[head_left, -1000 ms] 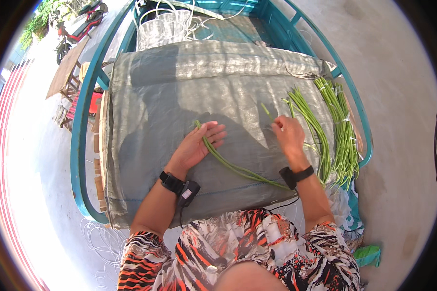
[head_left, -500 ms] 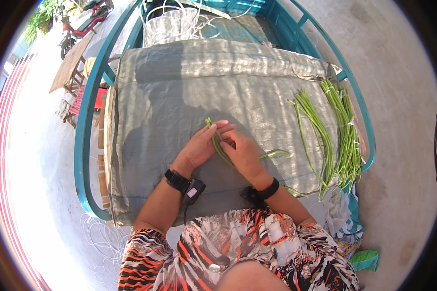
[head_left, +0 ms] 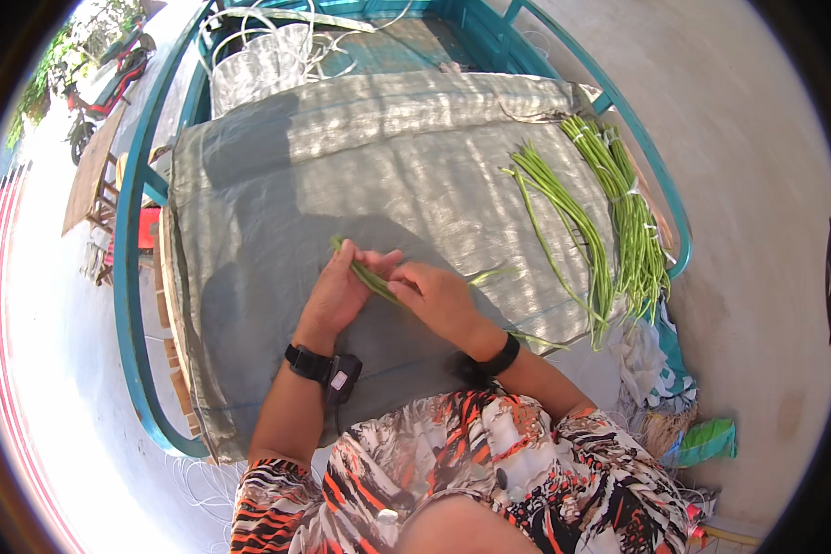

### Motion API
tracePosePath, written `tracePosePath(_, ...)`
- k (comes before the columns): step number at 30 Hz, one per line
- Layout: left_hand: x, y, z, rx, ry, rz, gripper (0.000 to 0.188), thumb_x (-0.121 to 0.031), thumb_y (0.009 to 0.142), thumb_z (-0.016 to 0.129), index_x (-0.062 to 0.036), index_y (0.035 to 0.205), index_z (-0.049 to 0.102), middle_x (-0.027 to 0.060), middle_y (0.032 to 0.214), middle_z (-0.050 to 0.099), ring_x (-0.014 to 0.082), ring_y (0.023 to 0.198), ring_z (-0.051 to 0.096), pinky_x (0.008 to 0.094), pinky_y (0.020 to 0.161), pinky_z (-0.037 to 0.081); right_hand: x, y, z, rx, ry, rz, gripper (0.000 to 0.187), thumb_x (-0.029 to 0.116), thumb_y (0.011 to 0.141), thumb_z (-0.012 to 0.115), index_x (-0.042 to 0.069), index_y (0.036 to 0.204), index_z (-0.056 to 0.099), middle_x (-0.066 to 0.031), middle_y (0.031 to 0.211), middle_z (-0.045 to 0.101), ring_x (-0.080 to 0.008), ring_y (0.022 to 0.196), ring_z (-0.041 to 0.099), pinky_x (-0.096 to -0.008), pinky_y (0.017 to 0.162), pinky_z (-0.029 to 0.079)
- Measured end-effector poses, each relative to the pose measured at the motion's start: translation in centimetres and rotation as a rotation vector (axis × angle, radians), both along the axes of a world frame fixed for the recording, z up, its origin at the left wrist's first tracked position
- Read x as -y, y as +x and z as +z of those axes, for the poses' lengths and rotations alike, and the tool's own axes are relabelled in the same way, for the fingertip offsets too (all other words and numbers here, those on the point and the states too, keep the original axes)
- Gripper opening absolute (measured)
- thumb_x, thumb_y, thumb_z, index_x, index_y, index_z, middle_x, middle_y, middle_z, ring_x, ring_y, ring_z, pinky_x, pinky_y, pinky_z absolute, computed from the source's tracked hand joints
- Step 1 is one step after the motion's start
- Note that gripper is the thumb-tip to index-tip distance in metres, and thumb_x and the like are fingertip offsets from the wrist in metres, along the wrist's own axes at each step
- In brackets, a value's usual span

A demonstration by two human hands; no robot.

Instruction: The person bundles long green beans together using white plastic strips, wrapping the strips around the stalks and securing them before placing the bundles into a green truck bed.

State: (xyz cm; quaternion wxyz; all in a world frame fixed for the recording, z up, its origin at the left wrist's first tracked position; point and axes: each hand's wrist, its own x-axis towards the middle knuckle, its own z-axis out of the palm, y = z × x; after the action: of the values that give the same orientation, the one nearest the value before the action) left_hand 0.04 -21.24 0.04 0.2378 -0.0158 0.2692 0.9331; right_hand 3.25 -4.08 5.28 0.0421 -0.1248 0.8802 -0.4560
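Observation:
Over the grey woven sheet, my left hand is closed round a few green long beans, their tips poking out above the thumb. My right hand grips the same beans a little lower, its fingers bent round them. Thin bean ends come out past the right hand and under the right forearm. To the right lies a loose row of long beans, and beyond it a bundle of long beans tied with white bands.
A teal metal rail frames the sheet on both sides. At the back sit a clear plastic bag and white straps. A wooden bench stands at the left. Bags lie by the lower right corner.
The whole view has shifted, so the sheet and beans sit further left. The held beans have turned from steep to more slanting, and both hands keep hold of them.

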Motion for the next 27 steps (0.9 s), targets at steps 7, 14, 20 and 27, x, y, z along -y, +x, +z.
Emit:
tracePosePath(7, 0.7, -0.7, -1.4, 0.074, 0.146, 0.030, 0.028, -0.030, 0.100, 0.037, -0.0104, 0.085, 0.050, -0.0030, 0.064, 0.043, 0.0172, 0.073, 0.055, 0.0382, 0.080, 0.050, -11.2, 3.8, 1.3, 0.101, 0.570, -0.313, 0.019, 0.029, 0.086, 0.055, 0.012, 0.089, 0.064, -0.0100, 0.086, 0.065, -0.0298, 0.081, 0.062, -0.0407, 0.069, 0.046)
tracePosePath(14, 0.8, -1.2, -2.0, 0.111, 0.090, 0.013, 0.025, -0.029, 0.099, 0.041, -0.0095, 0.090, 0.053, 0.0031, 0.078, 0.057, 0.0189, 0.076, 0.057, 0.0367, 0.075, 0.052, -16.9, -1.4, 1.5, -0.259, 0.738, -0.460, 0.024, 0.021, 0.083, 0.059, 0.008, 0.103, 0.061, -0.0102, 0.107, 0.060, -0.0308, 0.098, 0.057, -0.0416, 0.081, 0.046)
tracePosePath(20, 0.2, -0.4, -0.7, 0.102, 0.025, 0.075, 0.027, -0.030, 0.098, 0.043, -0.0099, 0.088, 0.057, 0.0095, 0.104, 0.063, 0.0235, 0.091, 0.061, 0.0393, 0.084, 0.050, -19.3, -9.4, -1.3, -0.126, 0.852, -0.386, 0.049, 0.025, 0.086, 0.056, 0.010, 0.131, 0.043, -0.0125, 0.134, 0.045, -0.0321, 0.118, 0.047, -0.0422, 0.095, 0.041)
tracePosePath(27, 0.7, -0.3, -2.7, 0.041, 0.148, 0.022, 0.023, -0.029, 0.099, 0.040, -0.0095, 0.094, 0.051, 0.0035, 0.084, 0.059, 0.0239, 0.091, 0.061, 0.0400, 0.086, 0.049, -18.3, -11.1, -2.2, -0.101, 0.954, -0.461, 0.037, 0.028, 0.089, 0.053, 0.011, 0.122, 0.049, -0.0121, 0.118, 0.052, -0.0309, 0.102, 0.057, -0.0448, 0.080, 0.048)
